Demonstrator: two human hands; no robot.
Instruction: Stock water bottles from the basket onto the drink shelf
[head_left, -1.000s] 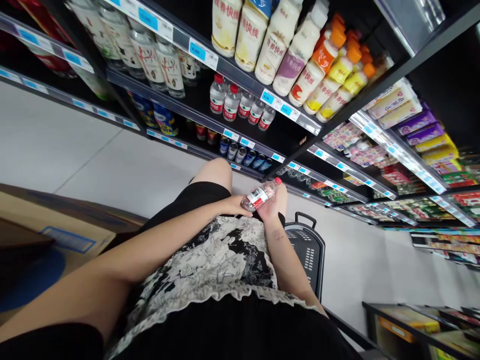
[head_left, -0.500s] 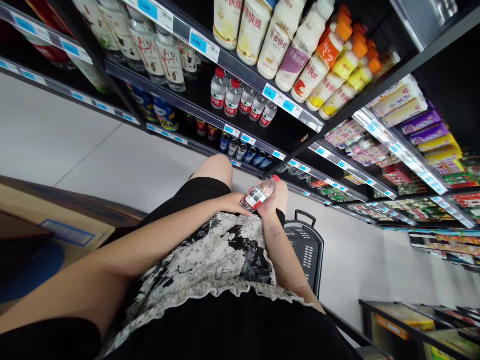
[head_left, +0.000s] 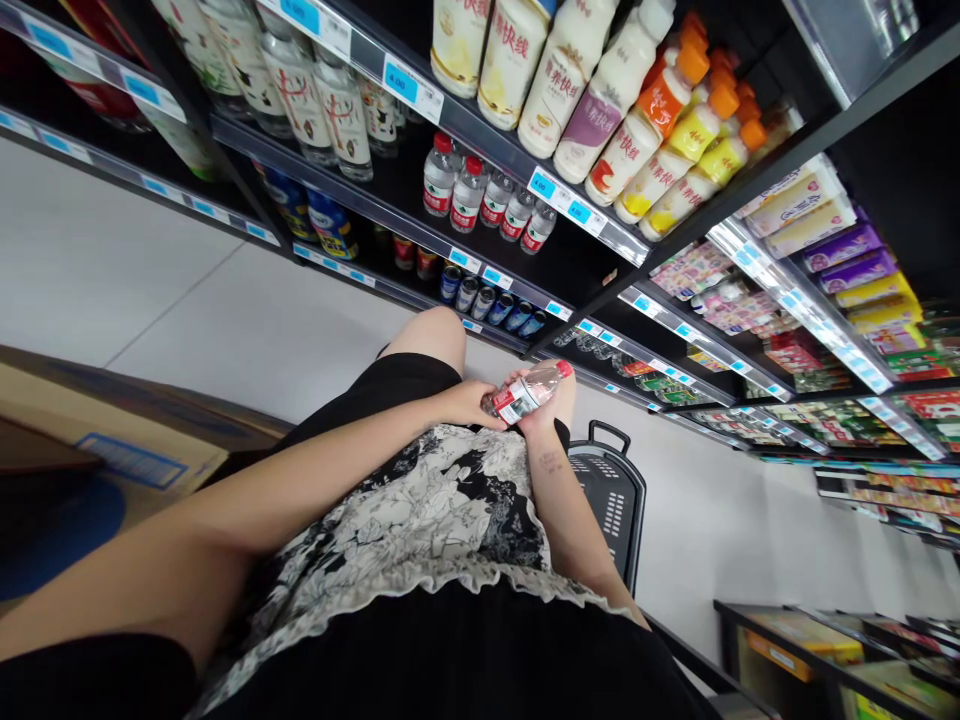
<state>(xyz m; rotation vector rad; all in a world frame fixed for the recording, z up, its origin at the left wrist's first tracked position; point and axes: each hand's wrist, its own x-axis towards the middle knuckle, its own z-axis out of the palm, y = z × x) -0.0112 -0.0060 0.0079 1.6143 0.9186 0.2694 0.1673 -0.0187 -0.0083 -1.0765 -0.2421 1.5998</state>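
Note:
A small clear water bottle (head_left: 529, 389) with a red cap and a red-and-white label lies across both hands in front of my body. My left hand (head_left: 471, 403) grips its bottom end. My right hand (head_left: 550, 405) is wrapped round its upper part from underneath, near the cap. The bottle lies nearly level, cap to the right. Beyond it a black shelf holds a row of like red-capped water bottles (head_left: 481, 196).
Black store shelving (head_left: 480, 135) with blue price tags carries large milk-drink bottles (head_left: 570, 80), cans (head_left: 491, 303) and packaged snacks (head_left: 832, 250). A black shopping basket (head_left: 611, 490) stands on the white tile floor below my hands. A cardboard box (head_left: 112, 440) lies at left.
The bottle has tipped a little flatter in my hands, its cap swinging right. The view has shifted slightly; both hands keep their hold.

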